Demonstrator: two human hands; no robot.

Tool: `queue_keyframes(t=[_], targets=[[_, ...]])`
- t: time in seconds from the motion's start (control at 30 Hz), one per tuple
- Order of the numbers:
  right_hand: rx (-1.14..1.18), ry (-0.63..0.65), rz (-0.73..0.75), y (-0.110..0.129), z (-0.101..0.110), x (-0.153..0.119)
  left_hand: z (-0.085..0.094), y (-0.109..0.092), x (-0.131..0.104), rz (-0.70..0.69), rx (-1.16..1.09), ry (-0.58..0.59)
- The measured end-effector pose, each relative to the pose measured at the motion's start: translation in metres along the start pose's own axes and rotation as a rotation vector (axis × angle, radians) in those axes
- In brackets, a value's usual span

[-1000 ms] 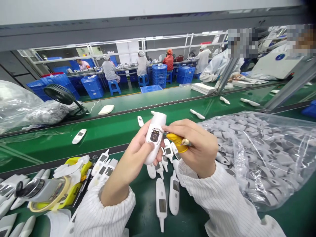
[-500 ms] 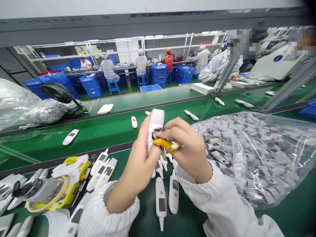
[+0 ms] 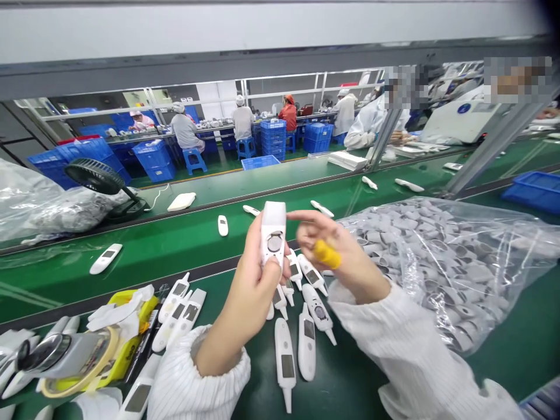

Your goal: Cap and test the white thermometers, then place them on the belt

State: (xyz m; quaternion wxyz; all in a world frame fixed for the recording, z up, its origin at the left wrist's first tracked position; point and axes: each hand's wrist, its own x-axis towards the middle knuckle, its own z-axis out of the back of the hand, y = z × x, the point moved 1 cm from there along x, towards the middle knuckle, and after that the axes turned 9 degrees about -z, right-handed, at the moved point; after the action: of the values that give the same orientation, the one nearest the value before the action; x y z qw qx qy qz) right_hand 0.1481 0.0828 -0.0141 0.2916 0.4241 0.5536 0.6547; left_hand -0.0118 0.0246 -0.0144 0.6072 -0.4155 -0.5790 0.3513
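Observation:
A white thermometer (image 3: 273,224) stands upright in my left hand (image 3: 258,274), whose fingers wrap round it. Its open battery compartment shows a round silver cell, and my thumb lies just below. To the right of it, my right hand (image 3: 335,248) has its index finger stretched toward the thermometer's upper edge; the other fingers are curled and partly blurred. A yellow wrap (image 3: 327,254) is round one of its fingers. Below the hands, several white thermometers lie on the green table, among them one with its screen up (image 3: 286,361) and one with an open compartment (image 3: 319,312).
A clear bag of grey-white caps (image 3: 420,262) lies at the right. On the left are a yellow tray (image 3: 131,350), a tape roll, and more thermometers. Beyond runs a green conveyor (image 3: 153,233) with scattered devices. A black fan (image 3: 94,175) stands behind it; several people sit farther back.
My right hand has moved away from the battery compartment to the right, uncovering the round cell. The view has shifted slightly, and devices on the conveyor appear farther left.

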Motion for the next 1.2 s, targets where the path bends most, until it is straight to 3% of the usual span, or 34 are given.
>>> queue_keyframes(t=[0.1,0.13,0.2,0.3,0.47,0.73,0.83,0.93,1.03,1.13,1.2], targets=[[-0.516,-0.249,-0.063,-0.019,0.050,-0.019,0.006,-0.003,0.005,0.021,-0.091,-0.024],[-0.775,-0.277,-0.146,-0.028,0.066,-0.025,0.007,-0.003,0.006,0.022,-0.099,-0.029],[-1.304,-0.272,-0.463,-0.051,0.094,-0.038,0.008,-0.004,0.008,0.023,-0.107,-0.031],[-1.509,-0.254,-0.647,-0.081,0.116,-0.052,0.006,-0.002,0.009,0.023,-0.099,-0.041],[-1.525,-0.177,-0.630,-0.106,0.117,-0.057,0.005,0.012,0.014,0.063,-0.002,-0.036],[-1.382,-0.163,-0.560,-0.113,0.119,-0.058,0.005,0.039,0.026,-0.022,0.796,-0.097],[-1.232,-0.208,-0.520,-0.117,0.128,-0.061,0.015,0.068,0.049,0.078,0.989,-0.057],[-1.055,-0.249,-0.443,-0.124,0.134,-0.065,0.036,0.112,0.081,0.215,1.071,-0.023],[-0.956,-0.379,-0.440,-0.132,0.139,-0.071,0.057,0.153,0.109,0.342,1.146,-0.033],[-0.932,-0.488,-0.335,-0.136,0.146,-0.078,0.074,0.178,0.127,0.450,1.173,-0.048],[-0.915,-0.469,-0.256,-0.137,0.154,-0.082,0.086,0.185,0.136,0.518,1.168,-0.093]])
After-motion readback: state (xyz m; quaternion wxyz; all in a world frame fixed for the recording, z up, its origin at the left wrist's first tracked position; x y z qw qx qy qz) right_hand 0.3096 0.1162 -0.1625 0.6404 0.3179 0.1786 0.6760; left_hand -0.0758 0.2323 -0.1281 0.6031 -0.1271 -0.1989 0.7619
